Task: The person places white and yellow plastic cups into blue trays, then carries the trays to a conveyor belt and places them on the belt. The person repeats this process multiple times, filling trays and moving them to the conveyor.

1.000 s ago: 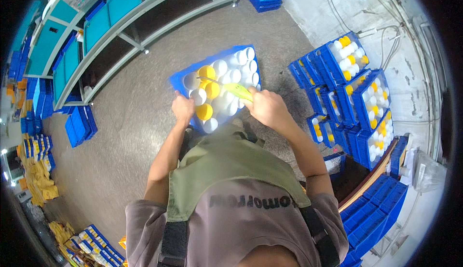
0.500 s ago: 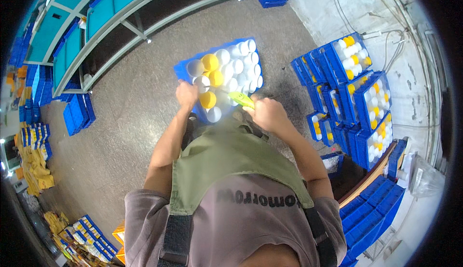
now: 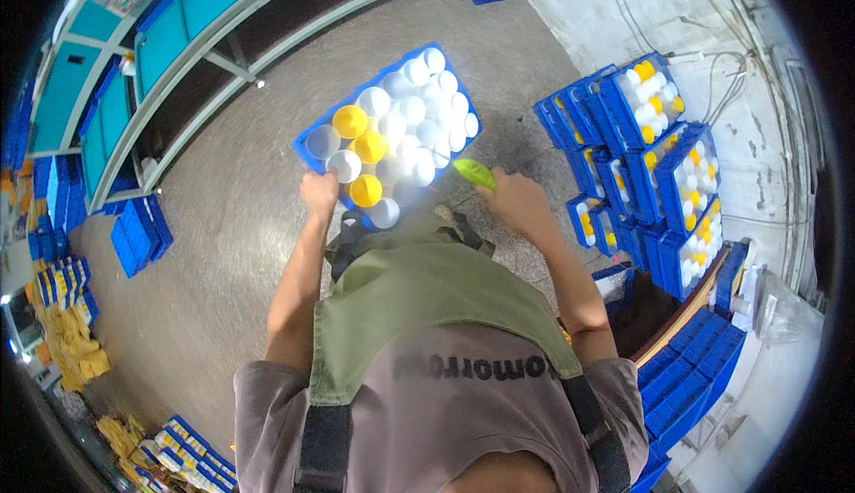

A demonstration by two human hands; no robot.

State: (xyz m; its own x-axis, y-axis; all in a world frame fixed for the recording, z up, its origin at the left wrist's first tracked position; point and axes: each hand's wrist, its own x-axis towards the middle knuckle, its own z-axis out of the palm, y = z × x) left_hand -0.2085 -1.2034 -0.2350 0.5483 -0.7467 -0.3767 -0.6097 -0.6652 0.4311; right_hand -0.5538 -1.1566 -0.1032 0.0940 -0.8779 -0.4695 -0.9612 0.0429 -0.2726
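A blue crate (image 3: 313,124) packed with white and yellow round, tube-like pieces is tilted in front of me. My left hand (image 3: 319,192) is closed on its near left edge. The yellow pieces (image 3: 365,191) are grouped at the left end among white ones (image 3: 411,110). My right hand (image 3: 518,203) is wrapped round a bright yellow-green handled tool (image 3: 474,172), held just right of the crate and apart from it. The tool's far end and exact kind cannot be made out.
Blue crates of similar white and yellow pieces (image 3: 655,105) are stacked along the right wall. More blue crates (image 3: 695,368) stand at lower right. A teal machine frame (image 3: 205,12) runs along the upper left, with a blue crate stack (image 3: 141,233) beside it.
The crate and my left hand have shifted left, and the crate is turned somewhat. My right hand has moved to the right with the tool, away from over the pieces to beside the crate.
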